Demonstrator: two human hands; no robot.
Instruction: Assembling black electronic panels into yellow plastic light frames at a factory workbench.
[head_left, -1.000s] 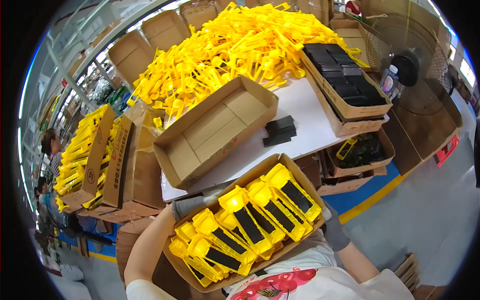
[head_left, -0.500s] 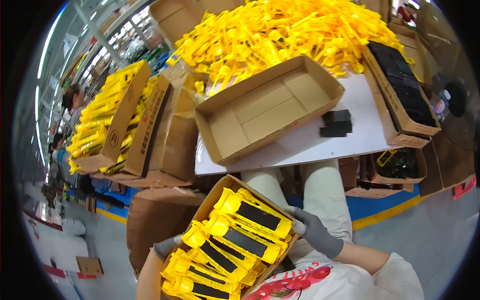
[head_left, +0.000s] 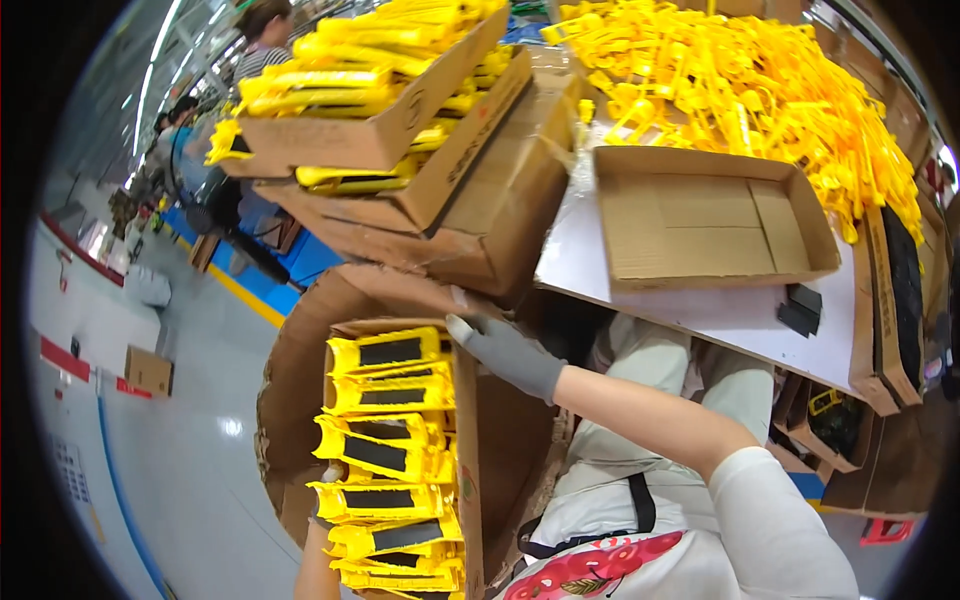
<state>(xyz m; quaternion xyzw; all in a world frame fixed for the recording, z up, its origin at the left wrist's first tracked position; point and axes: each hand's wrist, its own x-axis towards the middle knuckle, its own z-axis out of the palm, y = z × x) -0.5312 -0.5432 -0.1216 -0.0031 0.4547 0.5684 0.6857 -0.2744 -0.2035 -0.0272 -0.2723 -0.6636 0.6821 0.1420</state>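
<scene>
A shallow cardboard box (head_left: 468, 470) full of yellow plastic parts (head_left: 430, 398) is held between my gloved hands, tilted. Each part carries a flat black strip, and they lie stacked in a row. My right hand (head_left: 512, 357) is closed on the box's upper corner, with the thumb side at its rim. My left hand (head_left: 326, 492) holds the opposite side; most of its fingers are hidden by the box and the parts. Beneath the box is a large open carton (head_left: 345, 285), whose inside is mostly covered from view.
A white table (head_left: 690, 320) bears an open cardboard tray (head_left: 700, 272), small black strips (head_left: 800, 310) and a heap of yellow parts (head_left: 740, 90). Filled boxes (head_left: 400, 140) stand stacked on a carton at the upper left. People (head_left: 265, 40) are in the background.
My view has turned left. Both hands have carried the filled box leftward over the large carton and turned it. My right hand has shifted to the box's upper corner.
</scene>
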